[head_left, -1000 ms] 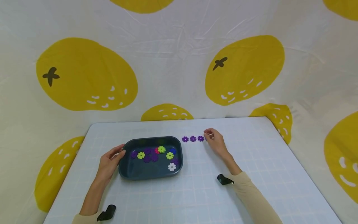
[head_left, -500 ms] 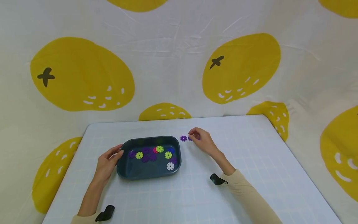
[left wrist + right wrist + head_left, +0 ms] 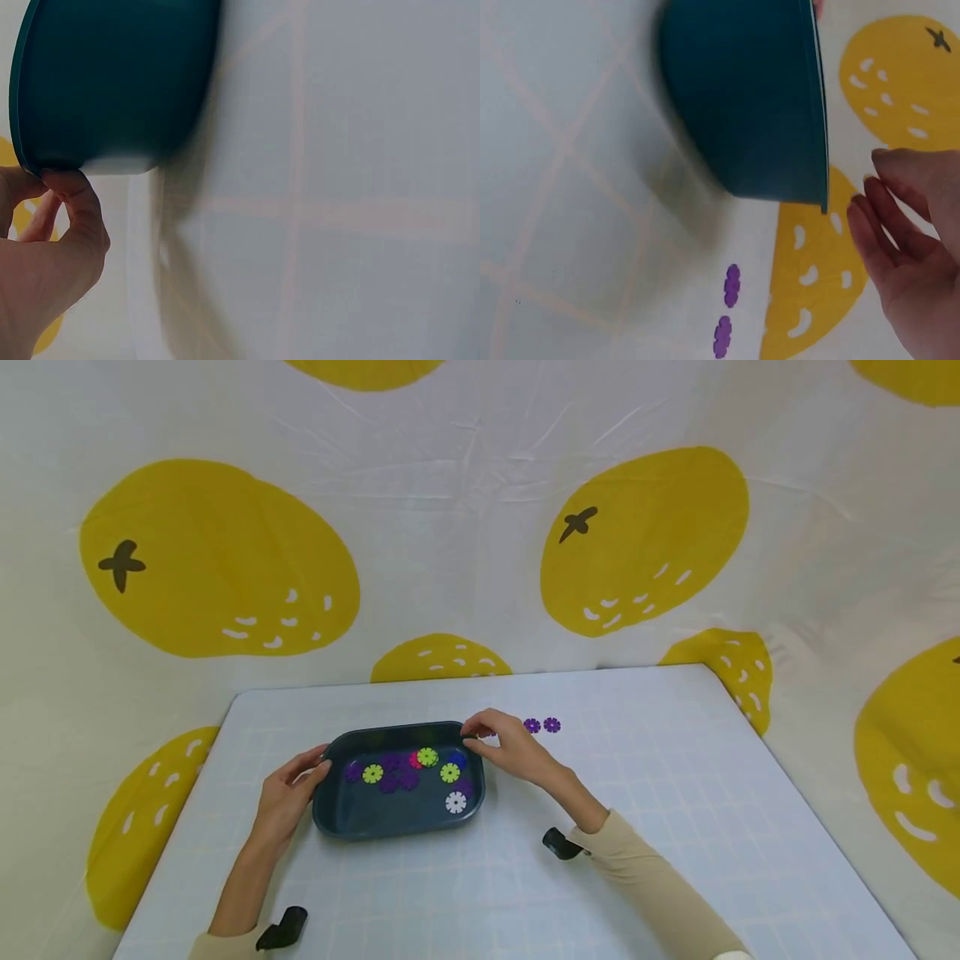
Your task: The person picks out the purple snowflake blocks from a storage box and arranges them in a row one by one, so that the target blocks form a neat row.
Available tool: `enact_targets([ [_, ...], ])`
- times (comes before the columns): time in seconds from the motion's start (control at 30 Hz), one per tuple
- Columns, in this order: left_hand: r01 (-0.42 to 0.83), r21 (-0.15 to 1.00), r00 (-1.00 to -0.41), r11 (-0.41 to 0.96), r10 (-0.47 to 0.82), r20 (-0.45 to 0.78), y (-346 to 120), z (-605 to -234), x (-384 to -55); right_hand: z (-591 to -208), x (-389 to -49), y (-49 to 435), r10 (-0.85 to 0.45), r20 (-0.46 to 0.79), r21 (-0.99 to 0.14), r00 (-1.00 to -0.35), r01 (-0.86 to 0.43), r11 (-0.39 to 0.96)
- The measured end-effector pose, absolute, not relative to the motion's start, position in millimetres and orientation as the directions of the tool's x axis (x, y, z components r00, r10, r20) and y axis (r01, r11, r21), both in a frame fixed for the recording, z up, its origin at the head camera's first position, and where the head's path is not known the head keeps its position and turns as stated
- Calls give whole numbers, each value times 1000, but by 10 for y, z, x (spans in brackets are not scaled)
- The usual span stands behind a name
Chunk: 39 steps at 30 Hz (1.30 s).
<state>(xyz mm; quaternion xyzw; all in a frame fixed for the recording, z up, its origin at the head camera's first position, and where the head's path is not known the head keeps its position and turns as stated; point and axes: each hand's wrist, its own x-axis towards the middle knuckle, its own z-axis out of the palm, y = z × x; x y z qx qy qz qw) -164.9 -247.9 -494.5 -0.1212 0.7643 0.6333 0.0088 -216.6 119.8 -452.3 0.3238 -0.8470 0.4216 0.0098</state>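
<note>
A dark teal tray holds several flower-shaped plastic discs, among them purple, a yellow-green disc, a white disc, a blue disc and a pinkish-red one. My left hand pinches the tray's left rim between thumb and fingers, seen also in the left wrist view. At the tray's far right corner, my right hand reaches over the rim with fingers loosely bent. In the right wrist view, nothing shows between its thumb and fingertips. To the right of the tray lie purple discs in a row, partly hidden by that hand.
The white table carries a faint grid pattern. Behind it hangs a cloth printed with large yellow fruit. Black cameras sit on both wrists.
My right hand has moved left from the right end of the purple row to the tray's rim, uncovering discs at that end. My left hand keeps its hold on the tray.
</note>
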Motion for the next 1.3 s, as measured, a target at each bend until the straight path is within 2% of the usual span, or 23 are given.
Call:
enact_targets([
  [0.2, -189, 967, -972, 169, -175, -159, -2484, -4940, -1641, -4523, -2143, 1075, -685, 231, -684, -691, -616, 392],
  [0.33, -186, 968, -973, 168, -169, -158, -2477, -4938, -1643, -4550, -2138, 1025, -727, 164, -663, -667, -620, 419],
  [0.63, -194, 966, -971, 170, -174, -164, -2468, -4930, -1658, -4622, -2134, 964, -784, 127, -586, -608, -683, 435],
  [0.97, -222, 957, -967, 187, -171, -191, -2480, -4936, -1673, -4601, -2058, 875, -796, -1, -476, -605, -700, 533],
  [1.3, -225, 957, -966, 182, -169, -195, -2468, -4927, -1649, -4495, -2010, 770, -757, -122, -365, -642, -680, 636],
])
